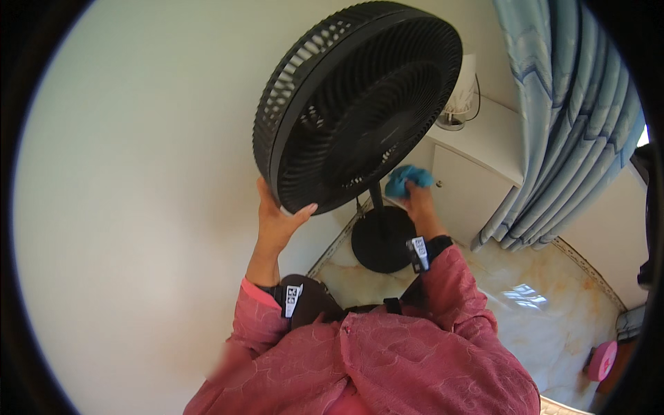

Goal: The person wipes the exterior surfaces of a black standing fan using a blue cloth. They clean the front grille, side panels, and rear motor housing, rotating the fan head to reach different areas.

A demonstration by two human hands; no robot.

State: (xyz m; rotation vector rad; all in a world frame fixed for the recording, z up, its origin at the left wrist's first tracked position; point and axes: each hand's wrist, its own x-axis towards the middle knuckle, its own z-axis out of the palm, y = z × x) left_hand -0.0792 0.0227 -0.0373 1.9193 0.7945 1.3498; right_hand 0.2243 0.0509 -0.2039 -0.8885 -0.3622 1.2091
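A black pedestal fan fills the upper middle of the view, its round grille tilted. My left hand grips the lower left rim of the fan head, thumb on the front side and fingers behind. In my right hand is a crumpled blue cloth, held just below the fan head's lower right edge, near the pole. Whether the cloth touches the fan cannot be told. The round black base stands on the floor between my forearms.
A white cabinet with a small knob stands at the right, bearing a table lamp. Blue patterned curtains hang beside it. A pale wall runs along the left. The marble-look floor holds a pink round object at lower right.
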